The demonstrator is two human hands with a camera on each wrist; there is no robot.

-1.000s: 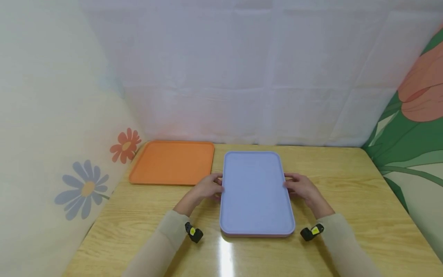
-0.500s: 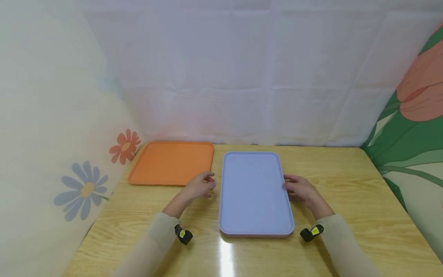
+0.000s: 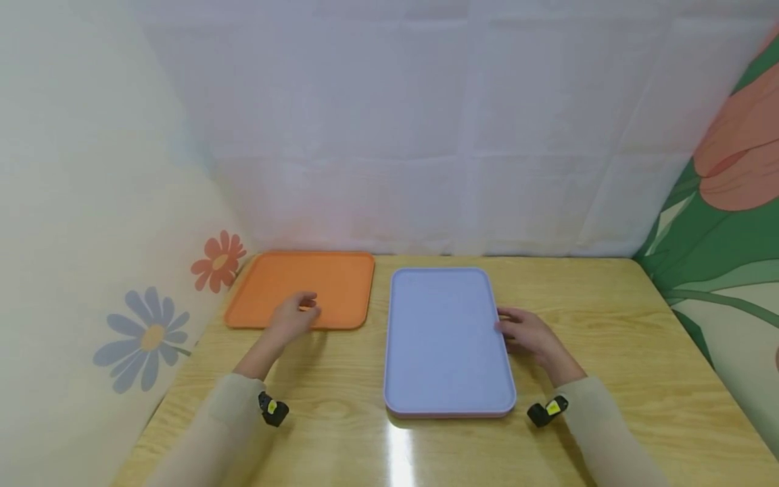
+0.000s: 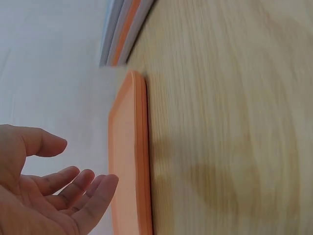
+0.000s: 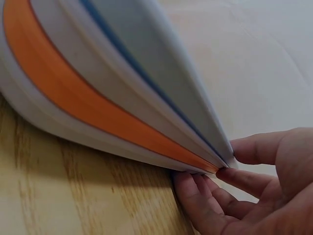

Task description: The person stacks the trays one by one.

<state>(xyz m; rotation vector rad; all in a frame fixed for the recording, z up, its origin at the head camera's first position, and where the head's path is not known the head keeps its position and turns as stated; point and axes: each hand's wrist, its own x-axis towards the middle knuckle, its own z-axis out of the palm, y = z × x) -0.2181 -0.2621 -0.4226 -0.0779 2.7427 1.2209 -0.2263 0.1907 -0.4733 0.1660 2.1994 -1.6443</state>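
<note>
A stack of rectangular trays [image 3: 449, 341] with a pale lilac-blue one on top stands at the middle of the table. In the right wrist view, an orange tray [image 5: 54, 81] shows between paler layers. My right hand [image 3: 534, 338] touches the stack's right side, thumb near the upper rim and fingertips against the lower edges. My left hand [image 3: 291, 319] hovers over the front edge of an orange tray [image 3: 343, 291], thumb apart from its loosely bent fingers and nothing between them. Seen edge-on in the left wrist view, that orange tray [image 4: 141, 147] has a layered rim.
The wooden table [image 3: 341, 406] reaches to a white cloth backdrop [image 3: 426, 135]. At the left is a wall with painted flowers [image 3: 152, 337], at the right one with a large tulip print [image 3: 739, 166]. A strip of bare table separates the stack from the orange tray.
My left hand has let go of the stack's left side and moved left, over the orange tray's front edge. My right hand remains at the stack's right side.
</note>
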